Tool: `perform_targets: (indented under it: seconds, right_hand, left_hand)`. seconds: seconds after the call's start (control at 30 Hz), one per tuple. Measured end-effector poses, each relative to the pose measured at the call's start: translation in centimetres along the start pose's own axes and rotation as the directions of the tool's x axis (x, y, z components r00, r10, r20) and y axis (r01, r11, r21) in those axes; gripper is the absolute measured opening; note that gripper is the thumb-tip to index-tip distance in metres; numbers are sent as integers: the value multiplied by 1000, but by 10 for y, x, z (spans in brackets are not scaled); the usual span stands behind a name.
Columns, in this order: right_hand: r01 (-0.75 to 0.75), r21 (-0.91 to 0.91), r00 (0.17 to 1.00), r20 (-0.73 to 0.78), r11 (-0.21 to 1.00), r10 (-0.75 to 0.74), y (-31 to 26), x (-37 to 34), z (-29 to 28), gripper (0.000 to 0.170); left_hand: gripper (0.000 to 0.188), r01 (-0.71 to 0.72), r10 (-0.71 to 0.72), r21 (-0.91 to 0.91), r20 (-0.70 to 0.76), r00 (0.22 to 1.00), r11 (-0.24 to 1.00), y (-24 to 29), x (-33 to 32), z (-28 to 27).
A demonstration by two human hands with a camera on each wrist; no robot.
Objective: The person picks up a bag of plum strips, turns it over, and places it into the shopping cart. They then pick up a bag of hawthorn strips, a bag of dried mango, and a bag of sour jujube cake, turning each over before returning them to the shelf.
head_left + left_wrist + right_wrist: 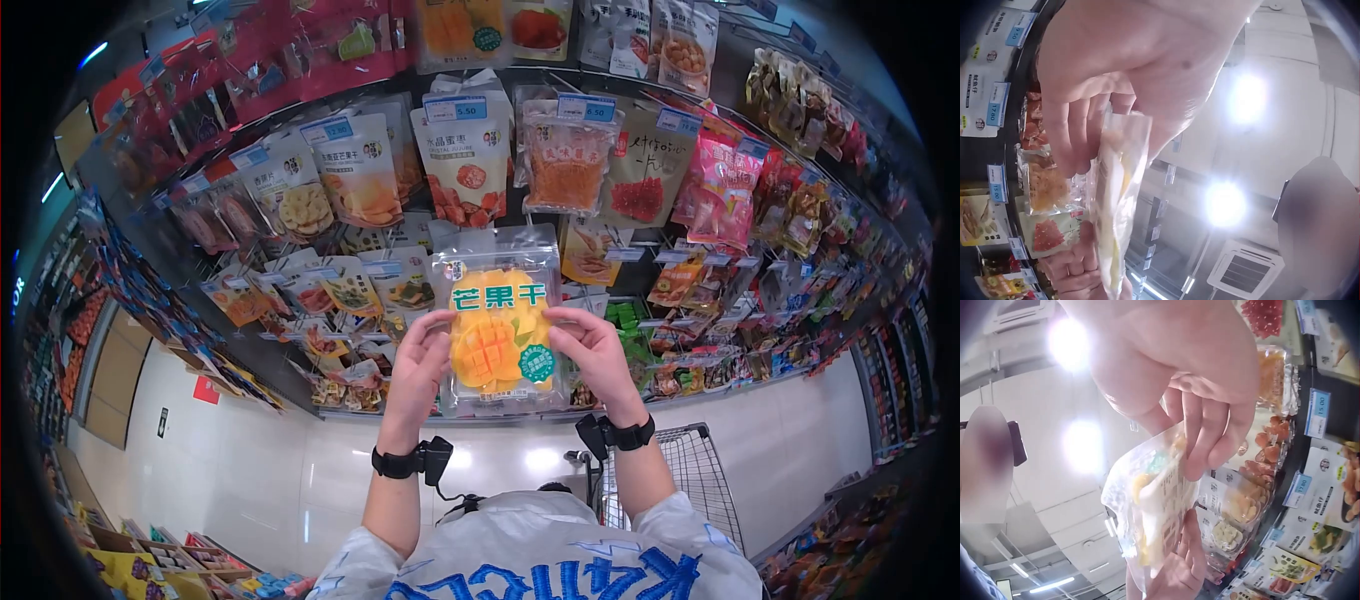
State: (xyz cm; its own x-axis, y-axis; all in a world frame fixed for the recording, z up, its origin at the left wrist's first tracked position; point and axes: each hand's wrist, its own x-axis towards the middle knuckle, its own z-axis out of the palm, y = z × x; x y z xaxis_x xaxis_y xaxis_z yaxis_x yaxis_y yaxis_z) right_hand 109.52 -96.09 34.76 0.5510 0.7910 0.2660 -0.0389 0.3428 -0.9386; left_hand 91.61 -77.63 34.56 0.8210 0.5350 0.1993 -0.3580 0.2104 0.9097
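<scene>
A clear zip bag of dried mango (497, 335), printed with a cut mango and green lettering, is held upright in front of the shelf. My left hand (422, 362) grips its left edge, and my right hand (592, 352) its right edge. From the left wrist, the bag (1116, 194) shows edge-on, with the fingers of my left hand (1094, 106) curled behind it. The right wrist view has my right hand (1191, 394) pinching the bag (1154, 506) between thumb and fingers, its printed back partly visible.
Hanging bags of dried fruit fill the rack ahead, among them a white jujube bag (465, 160) and a clear bag of orange shreds (565, 165). Price tags (468, 108) jut out in front. A wire shopping cart (690, 490) stands at the lower right, on a pale tiled floor (270, 460).
</scene>
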Motion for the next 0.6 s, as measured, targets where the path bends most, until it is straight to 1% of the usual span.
perform_targets:
  seconds: [0.03,0.07,0.1,0.13,0.2,0.27,0.3,0.33,0.37,0.4,0.47,0.5,0.57,0.6]
  right_hand:
    - [9,-10,1000,7,1000,-9,-6,3,4,32]
    - [31,-23,999,17,999,-30,-12,9,7,32]
    - [49,-49,997,58,998,-46,-15,13,3,33]
    - [83,-73,995,65,994,-78,-22,18,7,34]
    - [153,-112,987,64,982,-147,-33,27,18,35]
    - [216,-137,976,61,967,-209,-46,39,26,36]
    - [358,-367,930,56,859,-364,-63,45,32,37]
    - [457,-570,859,84,682,-505,-80,52,38,38]
    - [505,-675,802,138,538,-581,-94,62,39,40]
    - [545,-677,763,158,494,-626,-110,69,45,38]
    - [622,-677,692,243,392,-679,-138,88,53,37]
    - [625,-678,688,245,386,-683,-150,101,56,37]
    - [667,-732,571,379,142,-728,-175,130,63,37]
    - [667,-733,567,380,136,-731,-186,145,66,37]
  left_hand:
    - [34,-16,16,2,7,1000,1000,7,1,6]
    - [35,-76,76,28,5,997,997,14,5,12]
    - [43,-142,142,52,6,990,989,21,12,16]
    - [43,-170,169,51,20,985,984,26,17,15]
    - [48,-238,238,78,3,971,968,32,28,10]
    - [45,-291,291,63,8,957,955,41,38,7]
    - [45,-316,316,39,-8,949,948,49,44,9]
    - [45,-337,337,17,-24,941,942,56,50,9]
    - [44,-376,377,46,-16,926,925,63,58,8]
    - [44,-385,386,44,-12,922,922,71,66,9]
    - [43,-488,488,96,22,872,868,88,84,12]
    - [43,-513,512,93,38,858,853,99,92,16]
    - [44,-534,530,74,64,845,842,118,111,22]
    - [44,-550,545,58,86,834,833,126,120,25]
